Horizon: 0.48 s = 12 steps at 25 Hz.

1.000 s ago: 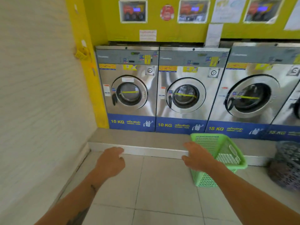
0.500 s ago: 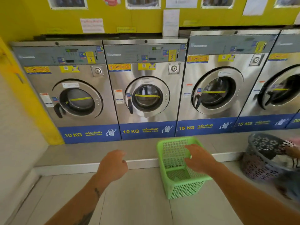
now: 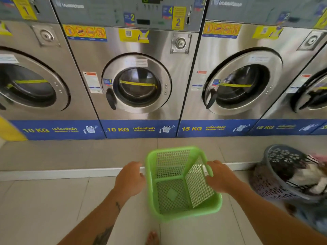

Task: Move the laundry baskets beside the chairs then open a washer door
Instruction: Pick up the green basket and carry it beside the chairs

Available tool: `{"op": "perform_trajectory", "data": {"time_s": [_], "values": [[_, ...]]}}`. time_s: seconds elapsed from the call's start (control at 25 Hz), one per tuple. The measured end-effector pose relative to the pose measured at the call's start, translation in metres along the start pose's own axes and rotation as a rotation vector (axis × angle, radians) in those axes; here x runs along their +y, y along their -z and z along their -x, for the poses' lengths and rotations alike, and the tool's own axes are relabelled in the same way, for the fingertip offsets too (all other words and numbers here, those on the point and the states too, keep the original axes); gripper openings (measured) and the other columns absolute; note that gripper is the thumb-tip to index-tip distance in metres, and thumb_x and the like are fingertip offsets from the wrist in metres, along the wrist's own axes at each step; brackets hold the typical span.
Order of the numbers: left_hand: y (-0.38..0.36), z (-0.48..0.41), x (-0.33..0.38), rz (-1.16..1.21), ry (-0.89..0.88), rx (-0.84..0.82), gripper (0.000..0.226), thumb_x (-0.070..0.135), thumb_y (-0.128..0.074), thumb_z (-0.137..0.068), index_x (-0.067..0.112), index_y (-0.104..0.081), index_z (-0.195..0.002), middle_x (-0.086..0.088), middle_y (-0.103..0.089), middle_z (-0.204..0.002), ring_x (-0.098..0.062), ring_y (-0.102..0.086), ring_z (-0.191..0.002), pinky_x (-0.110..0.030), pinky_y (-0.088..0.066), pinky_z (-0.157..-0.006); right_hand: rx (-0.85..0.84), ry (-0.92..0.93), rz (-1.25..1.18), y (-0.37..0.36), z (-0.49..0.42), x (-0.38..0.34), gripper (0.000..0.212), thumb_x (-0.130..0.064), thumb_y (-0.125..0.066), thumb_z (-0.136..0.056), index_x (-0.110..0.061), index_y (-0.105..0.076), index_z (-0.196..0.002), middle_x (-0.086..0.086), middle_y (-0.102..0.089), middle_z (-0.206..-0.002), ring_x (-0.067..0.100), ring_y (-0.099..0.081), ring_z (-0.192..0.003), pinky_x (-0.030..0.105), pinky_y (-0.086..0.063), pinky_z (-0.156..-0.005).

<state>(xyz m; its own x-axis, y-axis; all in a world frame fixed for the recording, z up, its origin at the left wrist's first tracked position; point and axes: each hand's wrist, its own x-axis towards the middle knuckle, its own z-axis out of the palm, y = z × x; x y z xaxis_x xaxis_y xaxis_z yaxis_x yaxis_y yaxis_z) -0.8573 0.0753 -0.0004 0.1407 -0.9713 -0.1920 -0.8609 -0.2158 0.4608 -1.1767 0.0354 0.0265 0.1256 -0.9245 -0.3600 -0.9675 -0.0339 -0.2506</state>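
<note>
At the far left stands a 10 KG washer [image 3: 35, 82], its door shut. Next to it is a second 10 KG washer [image 3: 136, 85], also shut, with a dark handle on the left of its round door.

Below that, on the tiled floor [image 3: 44, 200], the left hand [image 3: 130, 177] sits just beside the left rim of the green basket [image 3: 180, 183]. Its fingers are curled loosely; whether they touch the rim cannot be told from this angle, and nothing shows them clamped on it. The basket is empty and stands on the floor just in front of the raised step [image 3: 70, 154] under the machines, a little tilted toward the camera.

The right hand [image 3: 218, 175] is at the basket's right rim, fingers bent over the edge, apparently gripping it.

Further right is a 15 KG washer [image 3: 242, 82], shut, and at the far right a dark basket [image 3: 283, 174] leaning over, with clothes in it. A bare foot [image 3: 153, 238] shows at the bottom edge. No chairs are in view.

The step in hand looks like the first one: taking hold of the green basket to carry it off. The next move probably calls for the left hand to close on its rim, then a level lift with both hands and a turn away from the washers toward the chairs. The dark basket and the washer door are not yet dealt with.
</note>
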Motion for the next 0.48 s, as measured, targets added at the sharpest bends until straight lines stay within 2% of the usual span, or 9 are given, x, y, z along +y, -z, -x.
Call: {"op": "perform_trajectory", "data": {"time_s": [0.08,0.24,0.36,0.4,0.48], "values": [[-0.025,-0.03,0.011,0.0,0.01,-0.044,0.045,0.019,-0.049,-0.082,0.019,-0.054,-0.127,-0.002,-0.056,-0.13,-0.023,-0.055,-0.117,-0.035,-0.044,-0.094,-0.016,-0.041,-0.002,0.0,-0.037,0.019,0.05,-0.028,-0.054,-0.08,-0.016,-0.053,-0.129,0.008,-0.057,-0.13,0.03,-0.052,-0.119,0.039,-0.046,-0.099],[-0.08,-0.082,0.017,-0.061,0.082,-0.141,0.055,0.022,-0.048,-0.083,0.019,-0.041,-0.138,0.0,-0.049,-0.136,-0.025,-0.052,-0.117,-0.04,-0.047,-0.095,-0.006,-0.128,-0.06,-0.025,-0.104,0.056,0.061,-0.019,-0.058,-0.079,-0.015,-0.046,-0.138,0.009,-0.052,-0.137,0.032,-0.05,-0.124,0.044,-0.045,-0.102],[-0.139,-0.119,0.002,-0.128,0.117,-0.148,0.059,0.024,-0.052,-0.08,0.017,-0.037,-0.137,-0.001,-0.046,-0.136,-0.027,-0.053,-0.11,-0.04,-0.048,-0.087,-0.066,-0.107,-0.051,-0.069,-0.165,0.091,0.059,-0.013,-0.056,-0.075,-0.014,-0.047,-0.133,0.007,-0.053,-0.127,0.033,-0.052,-0.119,0.046,-0.046,-0.1],[-0.16,-0.129,-0.006,-0.154,0.132,-0.147,0.062,0.025,-0.054,-0.079,0.015,-0.035,-0.138,-0.003,-0.044,-0.139,-0.029,-0.052,-0.11,-0.04,-0.048,-0.087,-0.085,-0.101,-0.039,-0.086,-0.184,0.101,0.06,-0.012,-0.056,-0.073,-0.014,-0.045,-0.132,0.007,-0.051,-0.127,0.034,-0.052,-0.118,0.046,-0.047,-0.098],[-0.201,-0.143,-0.02,-0.179,0.183,-0.162,0.077,0.027,-0.058,-0.079,0.01,-0.024,-0.146,-0.008,-0.03,-0.152,-0.032,-0.044,-0.124,-0.042,-0.046,-0.095,-0.09,-0.129,-0.02,-0.121,-0.212,0.122,0.07,-0.01,-0.058,-0.073,-0.015,-0.036,-0.14,0.009,-0.042,-0.142,0.036,-0.048,-0.124,0.049,-0.047,-0.1]]}}
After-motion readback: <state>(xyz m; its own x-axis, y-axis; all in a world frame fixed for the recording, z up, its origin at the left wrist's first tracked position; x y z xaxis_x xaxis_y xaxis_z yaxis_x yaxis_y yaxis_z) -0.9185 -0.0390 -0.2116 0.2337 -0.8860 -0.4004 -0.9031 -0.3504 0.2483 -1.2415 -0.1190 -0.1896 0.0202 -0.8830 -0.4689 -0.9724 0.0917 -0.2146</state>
